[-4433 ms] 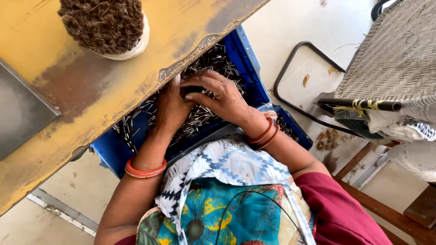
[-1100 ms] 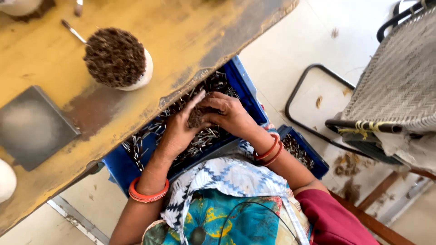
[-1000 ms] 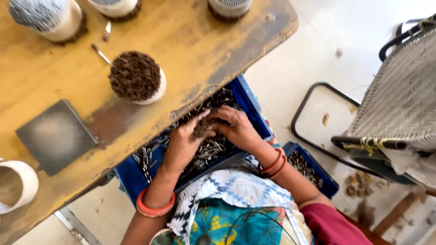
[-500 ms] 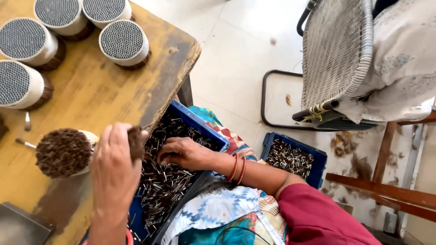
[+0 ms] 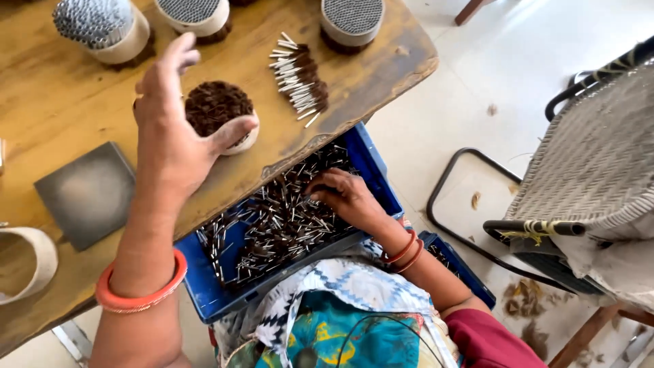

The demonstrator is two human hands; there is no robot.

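the round bundle of brown-tipped sticks (image 5: 219, 112) stands upright on the yellow table (image 5: 61, 116), long axis vertical, tips up. the left hand (image 5: 174, 129) cups it, fingers half spread; better to steady it squarely. the right hand (image 5: 347, 197) curls, gathering loose sticks (image 5: 272, 225) in the blue crate (image 5: 371, 170).

Short white ring-shaped cup (image 5: 225, 123) packed tight with dark brown stick tips, standing upright on the wooden counter (image 5: 61, 116), near its front edge. Cupped from the side by the left hand (image 5: 174, 133), thumb against the rim. Blue plastic crate (image 5: 286, 225) just below the counter edge, heaped with loose thin sticks, silvery with dark ends, lying every which way. Right hand (image 5: 347, 197) resting in the pile.
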